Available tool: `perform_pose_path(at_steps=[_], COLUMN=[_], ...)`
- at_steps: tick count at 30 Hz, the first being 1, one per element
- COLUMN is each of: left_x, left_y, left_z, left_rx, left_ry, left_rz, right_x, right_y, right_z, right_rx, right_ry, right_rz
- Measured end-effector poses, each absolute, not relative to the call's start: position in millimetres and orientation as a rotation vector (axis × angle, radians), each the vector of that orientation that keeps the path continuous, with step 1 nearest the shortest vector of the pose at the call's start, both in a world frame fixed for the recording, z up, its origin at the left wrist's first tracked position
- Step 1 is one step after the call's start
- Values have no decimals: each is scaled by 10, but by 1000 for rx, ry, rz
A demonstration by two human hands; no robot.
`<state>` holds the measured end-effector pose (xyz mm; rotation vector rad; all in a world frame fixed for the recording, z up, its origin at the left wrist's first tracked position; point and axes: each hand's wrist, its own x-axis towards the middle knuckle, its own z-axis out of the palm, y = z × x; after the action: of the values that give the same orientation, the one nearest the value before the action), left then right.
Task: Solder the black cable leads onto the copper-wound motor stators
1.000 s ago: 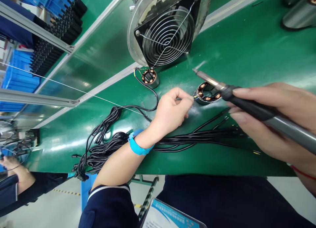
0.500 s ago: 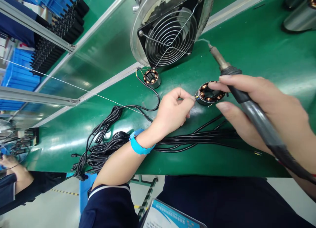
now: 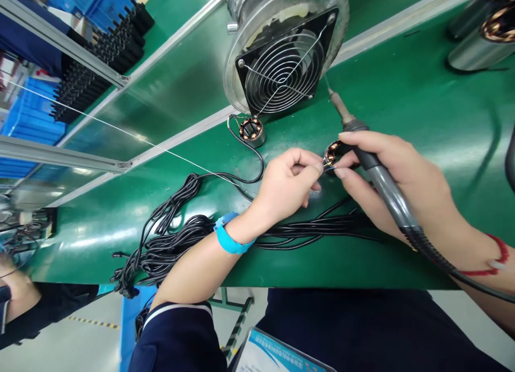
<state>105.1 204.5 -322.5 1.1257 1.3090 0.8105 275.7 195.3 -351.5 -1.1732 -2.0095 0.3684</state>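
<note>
Clock: read on the view, centred on the near stator.
Near stator: on the bench, between the two hands, right half hidden by fingers.
Just changed: right hand has come in at the near stator from between 3 and 4 o'clock; thumb and a finger now meet at the thin wires. Soldering iron has swung from pointing at 10 to tip-up, tip at 12, apart from everything.
Meaning: fingers on the wires, no heat on the joint. Hot tip clear of the windings, I'd judge.
Left hand: 8 o'clock, fingertips closed on the thin wires, barely shifted.
Right hand: gripping the iron's handle; how tightly it pinches the wires, can't tell.
Iron: smooth grey-black handle, dulled metal barrel, ribbed cord sleeve.
Stator build: squat ring, glossy copper coils inside.
Second stator: 9 o'clock, upright, black lead attached.
Fan: between 10 and 11, concentric wire guard, square black frame.
Black cables: 8 o'clock, glossy jackets, looped bundles.
Metal cylinders: 2 o'clock, brushed-looking walls.
Bench surface: glossy green, reflective.
</note>
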Motion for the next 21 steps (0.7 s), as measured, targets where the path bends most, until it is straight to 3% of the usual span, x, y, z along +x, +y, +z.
perform_pose_path(at_steps=[9,21], left_x=[935,942], left_y=[2012,2050], left_z=[-3387,-3321], left_rx=[2188,1910], left_ry=[1138,1240], left_rz=[1020,877], right_x=[2710,2972], right_y=[1972,2045], right_z=[-3482,-3542], right_rx=[-1109,-1039], right_ry=[-1873,-2082], right_rz=[482,453])
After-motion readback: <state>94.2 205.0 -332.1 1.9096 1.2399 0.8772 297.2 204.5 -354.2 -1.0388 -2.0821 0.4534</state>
